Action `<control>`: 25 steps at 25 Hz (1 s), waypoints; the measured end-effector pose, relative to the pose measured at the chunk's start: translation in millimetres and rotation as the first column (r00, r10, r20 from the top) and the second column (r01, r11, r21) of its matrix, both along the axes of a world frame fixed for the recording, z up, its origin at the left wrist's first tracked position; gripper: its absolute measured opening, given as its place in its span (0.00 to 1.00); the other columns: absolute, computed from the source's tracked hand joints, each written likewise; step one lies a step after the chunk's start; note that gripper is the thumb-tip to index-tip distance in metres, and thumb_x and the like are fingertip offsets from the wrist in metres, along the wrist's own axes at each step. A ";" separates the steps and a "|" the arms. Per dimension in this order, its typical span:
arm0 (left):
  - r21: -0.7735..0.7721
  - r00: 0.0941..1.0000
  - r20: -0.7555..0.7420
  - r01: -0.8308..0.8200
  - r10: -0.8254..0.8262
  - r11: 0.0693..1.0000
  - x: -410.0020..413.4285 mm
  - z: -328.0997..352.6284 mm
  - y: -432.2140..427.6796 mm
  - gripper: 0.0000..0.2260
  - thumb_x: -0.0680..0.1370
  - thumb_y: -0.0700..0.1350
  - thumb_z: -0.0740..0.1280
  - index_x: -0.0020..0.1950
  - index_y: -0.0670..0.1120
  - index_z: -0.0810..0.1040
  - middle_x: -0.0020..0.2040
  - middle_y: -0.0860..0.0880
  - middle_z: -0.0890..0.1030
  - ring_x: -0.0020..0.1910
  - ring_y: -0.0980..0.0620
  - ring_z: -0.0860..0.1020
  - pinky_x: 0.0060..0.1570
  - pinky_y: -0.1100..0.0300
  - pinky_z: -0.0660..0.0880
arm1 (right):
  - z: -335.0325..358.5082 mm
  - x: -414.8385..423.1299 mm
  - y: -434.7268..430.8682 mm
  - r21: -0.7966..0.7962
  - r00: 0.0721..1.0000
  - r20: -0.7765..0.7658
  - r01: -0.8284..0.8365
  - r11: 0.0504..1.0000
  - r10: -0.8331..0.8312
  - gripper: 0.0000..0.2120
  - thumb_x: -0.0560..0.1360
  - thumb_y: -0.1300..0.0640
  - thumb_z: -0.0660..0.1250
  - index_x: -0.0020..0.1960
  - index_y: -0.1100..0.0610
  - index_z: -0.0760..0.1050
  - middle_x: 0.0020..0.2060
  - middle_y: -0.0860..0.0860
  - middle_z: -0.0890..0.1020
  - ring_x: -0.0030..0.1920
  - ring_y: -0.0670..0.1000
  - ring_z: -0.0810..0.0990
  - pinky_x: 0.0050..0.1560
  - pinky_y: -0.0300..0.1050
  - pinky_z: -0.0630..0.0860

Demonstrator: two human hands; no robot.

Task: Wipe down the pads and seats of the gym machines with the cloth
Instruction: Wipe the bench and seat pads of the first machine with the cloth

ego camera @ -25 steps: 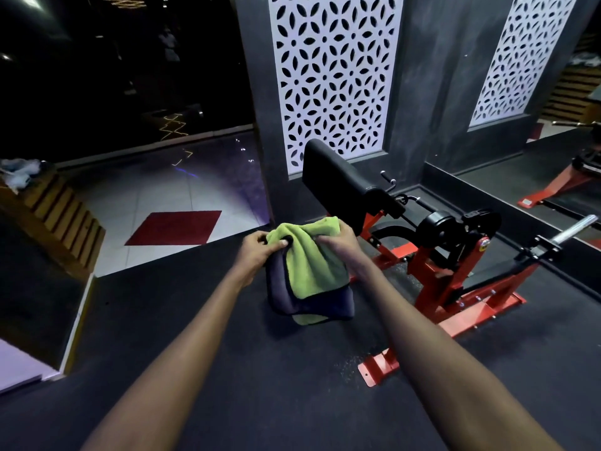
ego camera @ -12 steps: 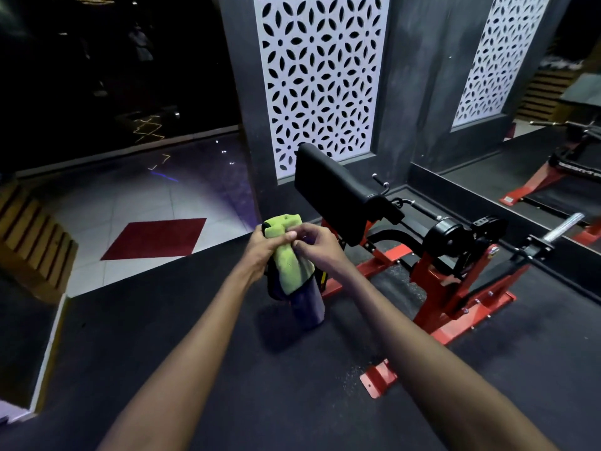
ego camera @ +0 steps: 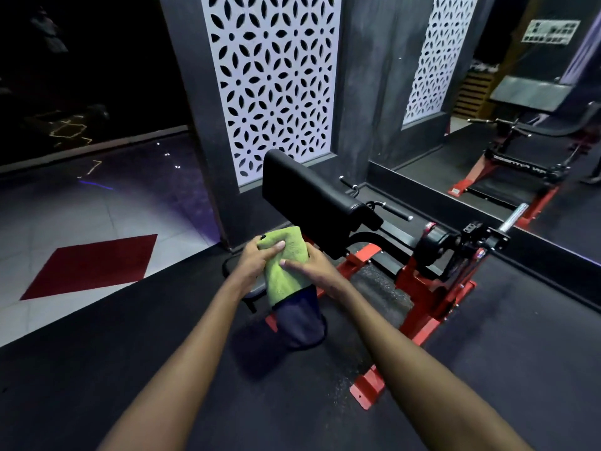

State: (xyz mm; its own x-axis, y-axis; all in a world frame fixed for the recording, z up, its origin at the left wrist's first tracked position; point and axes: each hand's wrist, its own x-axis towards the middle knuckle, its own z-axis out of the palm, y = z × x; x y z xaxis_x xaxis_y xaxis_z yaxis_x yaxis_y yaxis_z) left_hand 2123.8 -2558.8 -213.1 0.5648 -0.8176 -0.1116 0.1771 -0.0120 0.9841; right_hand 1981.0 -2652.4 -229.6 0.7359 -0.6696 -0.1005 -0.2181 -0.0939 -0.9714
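A green and dark blue cloth hangs folded between my hands at the centre of the view. My left hand grips its upper left edge with the thumb over the green side. My right hand holds its right edge, fingers against the green face. Just behind the cloth stands a red-framed gym machine with a slanted black pad. A small black seat shows low behind my left wrist, mostly hidden.
A dark pillar with a white lattice panel rises behind the machine. A wall mirror at right reflects the machine. A steel bar end sticks out at right. Black rubber floor surrounds me; tiles with a red mat lie left.
The cloth has gone from spread wide to folded into a narrow hanging strip. My hands came together on it. The view has moved closer to the machine.
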 end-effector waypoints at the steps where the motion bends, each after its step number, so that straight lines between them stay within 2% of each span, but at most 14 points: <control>1: 0.046 0.998 0.064 -0.030 0.027 0.999 9.9 -9.2 -13.5 0.15 0.77 0.42 0.73 0.60 0.39 0.76 0.51 0.45 0.83 0.47 0.50 0.81 0.43 0.61 0.79 | -10.9 9.3 -14.8 -0.051 0.998 -0.038 0.052 0.997 -0.054 0.31 0.63 0.36 0.81 0.59 0.49 0.79 0.52 0.46 0.86 0.53 0.46 0.85 0.59 0.54 0.81; 2: 0.092 0.990 0.133 -0.049 0.036 0.995 21.4 -17.0 -26.9 0.16 0.77 0.44 0.73 0.61 0.40 0.75 0.52 0.46 0.82 0.47 0.52 0.80 0.43 0.62 0.77 | -21.8 19.5 -31.7 -0.107 0.992 -0.075 0.095 0.990 -0.104 0.31 0.61 0.33 0.80 0.58 0.48 0.80 0.50 0.45 0.87 0.52 0.45 0.85 0.58 0.55 0.82; 3: 0.136 0.980 0.199 -0.054 0.026 0.989 35.8 -25.3 -43.4 0.16 0.78 0.44 0.72 0.62 0.41 0.74 0.52 0.48 0.80 0.47 0.53 0.79 0.43 0.61 0.76 | -26.9 30.1 -48.9 -0.142 0.983 -0.112 0.132 0.981 -0.149 0.28 0.62 0.35 0.80 0.56 0.47 0.80 0.48 0.45 0.87 0.50 0.45 0.85 0.56 0.53 0.82; 6: 0.242 0.943 0.327 -0.022 -0.061 0.970 76.8 -44.1 -97.6 0.09 0.79 0.42 0.70 0.58 0.45 0.75 0.49 0.51 0.79 0.46 0.53 0.78 0.41 0.59 0.75 | -24.8 57.0 -95.0 -0.169 0.961 -0.159 0.200 0.965 -0.227 0.15 0.66 0.49 0.78 0.50 0.47 0.81 0.44 0.47 0.86 0.44 0.45 0.84 0.46 0.43 0.79; 8: 0.300 0.910 0.396 0.000 -0.124 0.954 99.5 -50.2 -134.1 0.06 0.79 0.40 0.69 0.55 0.45 0.77 0.47 0.49 0.80 0.48 0.49 0.78 0.43 0.56 0.75 | -30.4 77.7 -129.3 -0.253 0.940 -0.188 0.234 0.939 -0.286 0.18 0.65 0.49 0.75 0.54 0.48 0.81 0.48 0.52 0.84 0.45 0.49 0.82 0.43 0.41 0.75; 9: 0.322 0.886 0.439 0.002 -0.151 0.947 109.6 -50.3 -150.6 0.05 0.79 0.40 0.69 0.55 0.44 0.78 0.47 0.48 0.80 0.49 0.48 0.78 0.45 0.56 0.75 | -33.3 86.4 -144.1 -0.304 0.920 -0.221 0.251 0.919 -0.324 0.22 0.65 0.48 0.74 0.59 0.48 0.80 0.51 0.54 0.81 0.48 0.51 0.81 0.45 0.42 0.75; 11: 0.349 0.831 0.527 -0.021 -0.178 0.937 128.1 -45.2 -177.4 0.06 0.79 0.41 0.68 0.56 0.43 0.80 0.48 0.48 0.81 0.50 0.50 0.79 0.47 0.59 0.73 | -34.4 95.7 -170.1 -0.371 0.875 -0.272 0.288 0.883 -0.400 0.28 0.69 0.51 0.74 0.68 0.48 0.76 0.56 0.55 0.74 0.54 0.57 0.79 0.53 0.45 0.76; 13: 0.344 0.792 0.582 -0.035 -0.184 0.938 150.2 -37.3 -203.9 0.07 0.80 0.42 0.67 0.56 0.43 0.81 0.49 0.49 0.81 0.50 0.53 0.79 0.44 0.65 0.71 | -34.0 101.6 -198.2 -0.433 0.821 -0.260 0.371 0.822 -0.508 0.31 0.70 0.53 0.73 0.72 0.48 0.73 0.55 0.54 0.71 0.54 0.59 0.79 0.55 0.50 0.78; 17: 0.325 0.720 0.656 0.000 -0.225 0.946 200.0 -38.9 -255.0 0.09 0.79 0.42 0.67 0.59 0.46 0.81 0.54 0.50 0.82 0.51 0.54 0.79 0.52 0.62 0.73 | -33.6 117.4 -247.9 -0.564 0.702 -0.216 0.479 0.673 -0.679 0.34 0.69 0.54 0.72 0.74 0.49 0.70 0.52 0.52 0.69 0.47 0.57 0.78 0.45 0.49 0.77; 19: 0.339 0.668 0.686 0.058 -0.288 0.939 220.7 -44.2 -282.2 0.11 0.80 0.42 0.67 0.62 0.47 0.80 0.58 0.49 0.81 0.53 0.54 0.79 0.53 0.64 0.71 | -36.7 125.6 -263.4 -0.611 0.645 -0.204 0.504 0.611 -0.736 0.34 0.68 0.56 0.72 0.73 0.50 0.70 0.50 0.52 0.67 0.48 0.57 0.77 0.45 0.50 0.78; 25: 0.422 0.490 0.693 0.318 -0.528 0.849 287.6 -59.8 -359.5 0.17 0.80 0.43 0.66 0.69 0.46 0.75 0.66 0.45 0.76 0.65 0.47 0.75 0.65 0.55 0.72 | -56.2 165.4 -282.4 -0.669 0.405 -0.243 0.588 0.455 -0.881 0.33 0.70 0.57 0.71 0.74 0.49 0.68 0.50 0.51 0.65 0.50 0.59 0.76 0.44 0.52 0.78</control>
